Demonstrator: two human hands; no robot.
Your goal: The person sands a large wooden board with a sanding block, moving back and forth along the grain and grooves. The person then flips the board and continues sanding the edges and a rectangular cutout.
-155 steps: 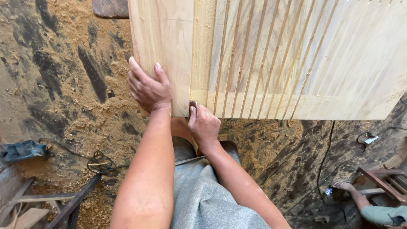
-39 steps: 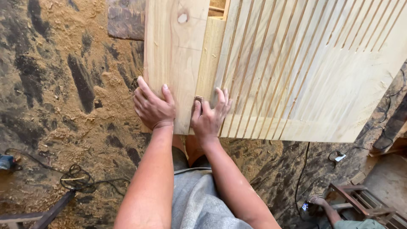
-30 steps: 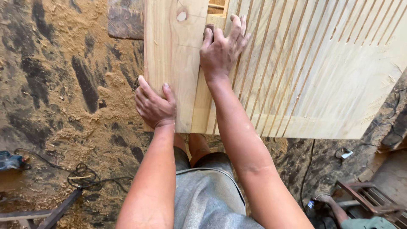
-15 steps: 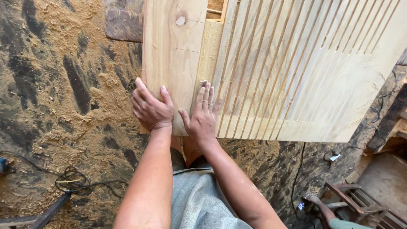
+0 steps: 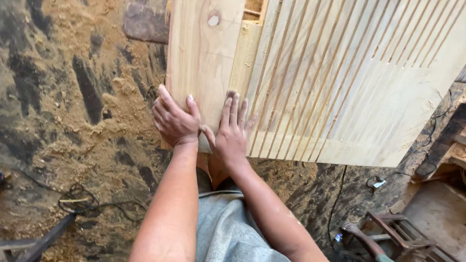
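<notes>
A large pale wooden panel [image 5: 340, 87] with many narrow parallel grooves lies in front of me, its plain left board marked by a knot [image 5: 213, 20]. My left hand [image 5: 174, 121] grips the panel's left edge near the front corner, fingers curled over the board. My right hand [image 5: 232, 133] lies flat on the panel beside it, fingers stretched along the grain. A small dark piece of sandpaper [image 5: 231, 93] shows under its fingertips, by the first groove.
The ground is covered in sawdust [image 5: 73, 97]. A dark cable [image 5: 77, 201] and a metal bar [image 5: 43, 237] lie at lower left. A wooden frame [image 5: 393, 228] and another person's limb [image 5: 359, 235] are at lower right. My grey shorts [image 5: 228, 228] are below.
My right hand slid up the panel along the grain, then came back down to the front edge beside the left hand. The left hand stayed on the panel's edge.
</notes>
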